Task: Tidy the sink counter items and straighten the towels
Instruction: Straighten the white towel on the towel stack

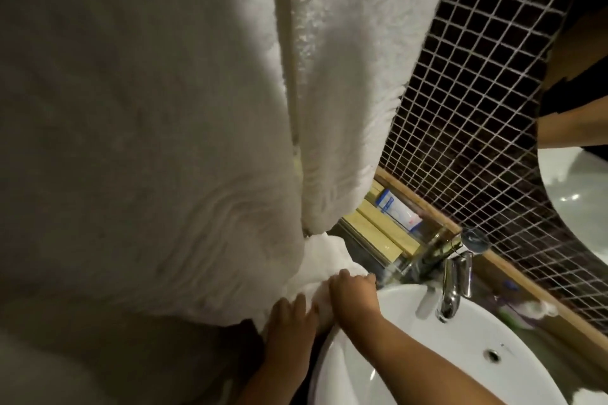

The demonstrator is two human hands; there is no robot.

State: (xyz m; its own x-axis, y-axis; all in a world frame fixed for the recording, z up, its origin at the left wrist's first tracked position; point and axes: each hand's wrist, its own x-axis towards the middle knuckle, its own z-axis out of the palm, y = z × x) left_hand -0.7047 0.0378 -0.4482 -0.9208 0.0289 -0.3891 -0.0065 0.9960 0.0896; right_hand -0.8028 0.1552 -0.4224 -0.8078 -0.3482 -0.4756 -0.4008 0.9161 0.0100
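Both hands (pixel 289 322) (pixel 353 297) press the towel's (pixel 148 141) lower edge beside the sink (pixel 460 355)

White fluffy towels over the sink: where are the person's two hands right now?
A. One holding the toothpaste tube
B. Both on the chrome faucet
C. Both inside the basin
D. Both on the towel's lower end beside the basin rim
D: the left hand and right hand both press the low end of the white fluffy towel beside the white ceramic basin, away from the chrome faucet.

two white towels (pixel 148 108), one sink (pixel 460 355), one tap (pixel 452 286)
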